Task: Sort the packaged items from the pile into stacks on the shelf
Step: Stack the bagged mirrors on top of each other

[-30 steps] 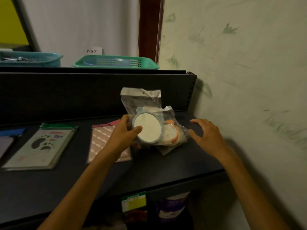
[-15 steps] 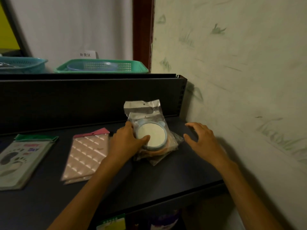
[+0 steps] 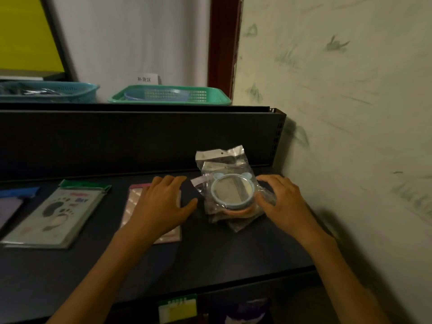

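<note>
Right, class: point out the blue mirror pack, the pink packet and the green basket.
blue mirror pack (image 3: 232, 191), head view, on the mirror's round face.
pink packet (image 3: 131, 206), head view, on its bare left half.
green basket (image 3: 219, 95), head view, on its right rim.

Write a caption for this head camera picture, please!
Two hands beside bagged mirrors stacked on a dark shelf.

R hand (image 3: 284, 202) fingers (image 3: 264, 203) touch blue mirror pkg (image 3: 232, 191) atop stack; L hand (image 3: 161, 202) flat, fingers (image 3: 173, 181) over pink pkg (image 3: 138, 206), just left of stack.
</note>
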Tool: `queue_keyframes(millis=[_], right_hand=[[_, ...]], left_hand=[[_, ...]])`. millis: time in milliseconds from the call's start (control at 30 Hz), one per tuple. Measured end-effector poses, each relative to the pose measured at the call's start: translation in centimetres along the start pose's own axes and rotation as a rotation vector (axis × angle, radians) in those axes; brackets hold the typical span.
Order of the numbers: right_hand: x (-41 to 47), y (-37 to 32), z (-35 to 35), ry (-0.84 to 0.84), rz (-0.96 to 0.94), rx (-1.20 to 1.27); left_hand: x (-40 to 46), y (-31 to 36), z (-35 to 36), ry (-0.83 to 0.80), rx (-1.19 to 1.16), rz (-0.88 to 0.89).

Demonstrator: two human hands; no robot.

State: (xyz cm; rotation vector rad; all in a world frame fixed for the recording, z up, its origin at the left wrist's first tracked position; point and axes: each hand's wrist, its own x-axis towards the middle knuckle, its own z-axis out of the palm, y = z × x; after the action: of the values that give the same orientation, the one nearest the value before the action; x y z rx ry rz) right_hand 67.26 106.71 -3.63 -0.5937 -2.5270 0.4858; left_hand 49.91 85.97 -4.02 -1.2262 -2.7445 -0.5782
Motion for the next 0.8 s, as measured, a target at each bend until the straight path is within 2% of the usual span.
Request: queue_keyframes(millis=[400,633,800], right_hand=[[-1.6,-11.1,6.4,-0.102,-0.165,-0.057],[-4.2,-23.7,11.8,-0.134,-0.225,-0.023],[-6.9,-32.7,16.4,-0.178,-0.247,-0.012]], left_hand=[[-7.7,-8.9,-4.9,-0.003,0.092,-0.111],[-16.0,-20.2,-10.9,0.022,0.060,-0.161],[-21.8,-29.1,-13.9,0.021,0.135,-0.210]])
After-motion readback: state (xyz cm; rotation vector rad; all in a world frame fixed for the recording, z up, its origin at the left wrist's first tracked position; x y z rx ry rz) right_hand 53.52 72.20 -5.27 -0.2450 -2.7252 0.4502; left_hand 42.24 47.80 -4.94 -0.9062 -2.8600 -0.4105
